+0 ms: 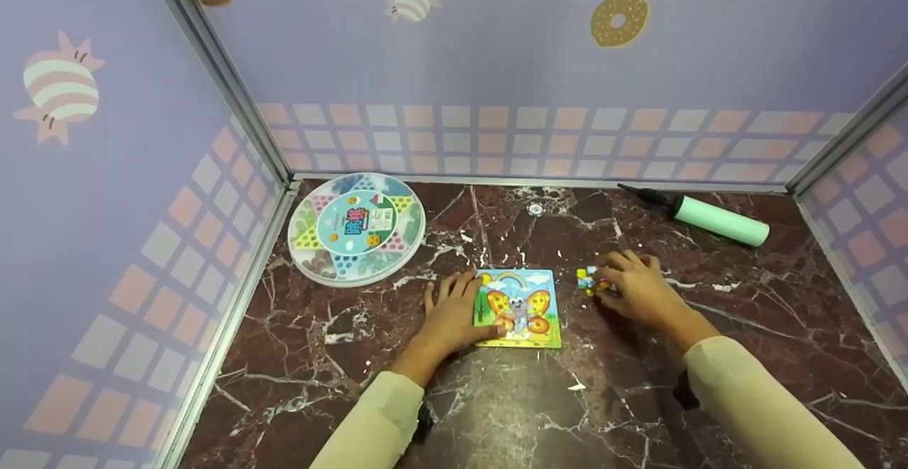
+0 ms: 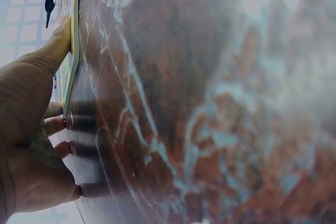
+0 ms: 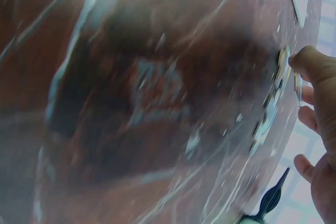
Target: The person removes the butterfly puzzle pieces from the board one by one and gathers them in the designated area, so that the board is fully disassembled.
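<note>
A square picture puzzle (image 1: 521,306) with a butterfly character and a rainbow lies flat on the table. My left hand (image 1: 452,311) rests at its left side, fingers spread near the top left corner and thumb lying over the lower part. From the left wrist, the thumb (image 2: 60,38) presses against the board's edge. To the right of the board, my right hand (image 1: 629,286) is over a small group of colourful puzzle pieces (image 1: 583,279), partly hiding them. In the right wrist view, the thumb and fingers pinch one piece (image 3: 298,85) beside other loose pieces.
A round Chinese checkers set (image 1: 323,270) with a clear rim stands at the back left. Towards the back right lies a mint-green hand pump (image 1: 720,221) with a black nozzle. Patterned walls enclose the brown marbled table (image 1: 525,405).
</note>
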Tool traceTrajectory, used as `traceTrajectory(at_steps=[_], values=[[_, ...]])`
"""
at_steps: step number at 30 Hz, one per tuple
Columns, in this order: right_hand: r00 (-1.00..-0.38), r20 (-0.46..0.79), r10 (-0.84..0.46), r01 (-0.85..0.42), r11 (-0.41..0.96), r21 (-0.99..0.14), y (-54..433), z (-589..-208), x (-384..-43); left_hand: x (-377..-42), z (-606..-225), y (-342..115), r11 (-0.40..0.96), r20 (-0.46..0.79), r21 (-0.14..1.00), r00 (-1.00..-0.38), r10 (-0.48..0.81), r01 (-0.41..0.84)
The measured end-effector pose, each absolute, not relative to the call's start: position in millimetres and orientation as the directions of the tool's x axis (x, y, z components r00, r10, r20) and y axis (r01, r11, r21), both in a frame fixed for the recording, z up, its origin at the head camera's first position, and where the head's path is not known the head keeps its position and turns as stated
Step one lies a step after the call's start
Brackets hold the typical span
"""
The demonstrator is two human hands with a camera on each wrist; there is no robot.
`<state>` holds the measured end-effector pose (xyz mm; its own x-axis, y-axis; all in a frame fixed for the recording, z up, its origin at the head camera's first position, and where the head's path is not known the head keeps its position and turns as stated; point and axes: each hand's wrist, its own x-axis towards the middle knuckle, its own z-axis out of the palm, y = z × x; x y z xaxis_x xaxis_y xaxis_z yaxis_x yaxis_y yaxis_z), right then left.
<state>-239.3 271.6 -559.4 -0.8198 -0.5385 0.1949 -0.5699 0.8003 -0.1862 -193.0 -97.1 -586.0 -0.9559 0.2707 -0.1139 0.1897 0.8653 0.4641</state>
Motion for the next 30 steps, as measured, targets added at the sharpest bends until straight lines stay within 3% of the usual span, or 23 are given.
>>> traceTrajectory(at_steps=[13, 21, 30], values=[[-0.85, 0.205, -0.485, -0.517, 0.842, -0.155, 319.6, -562.4, -237.2, -192.9, -585.2, -97.2, 0.871, -0.113, 0.451, -0.956, 0.272, 0.194], [-0.894, 0.142, -0.425, -0.447, 0.871, -0.206, 336.4, -566.3, -235.2, -192.7, -585.8, -98.0, 0.872, -0.111, 0.449, -0.957, 0.27, 0.194], [-0.904, 0.119, -0.412, -0.428, 0.872, -0.236, 343.0, -566.2, -233.8, -192.8, -584.7, -97.6, 0.874, -0.119, 0.444, -0.955, 0.273, 0.195]])
